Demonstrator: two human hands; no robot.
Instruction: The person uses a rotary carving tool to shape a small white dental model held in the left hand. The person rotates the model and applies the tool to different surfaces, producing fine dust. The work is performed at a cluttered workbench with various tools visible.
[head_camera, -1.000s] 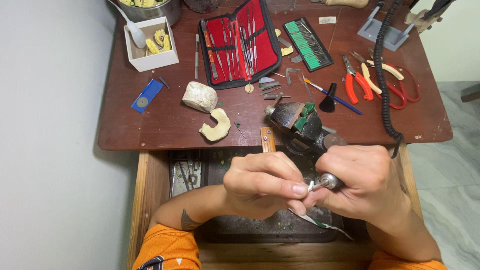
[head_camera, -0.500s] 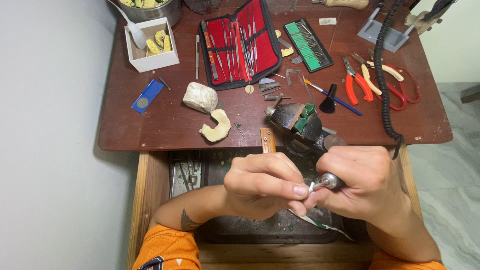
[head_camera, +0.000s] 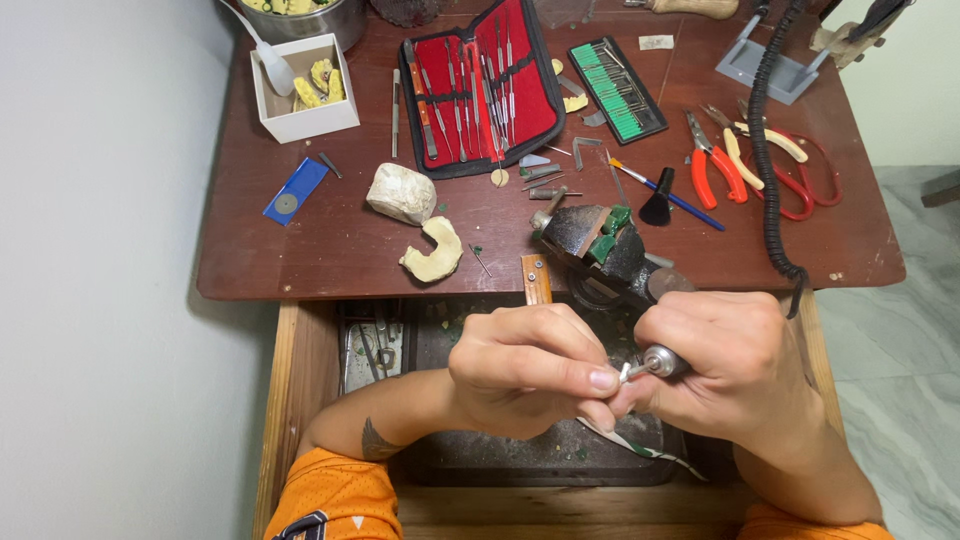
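Metal handpiece (head_camera: 662, 361) sits clenched in the right hand (head_camera: 735, 370), fist curled over the open drawer (head_camera: 310, 370); left hand (head_camera: 525, 370), knuckles up, pinches something small at its tip.

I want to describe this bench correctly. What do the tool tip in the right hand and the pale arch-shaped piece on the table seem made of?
Tool tip in the right hand: probably polished metal, silvery with glints. Arch-shaped piece: likely plaster, matte cream, rough-edged.
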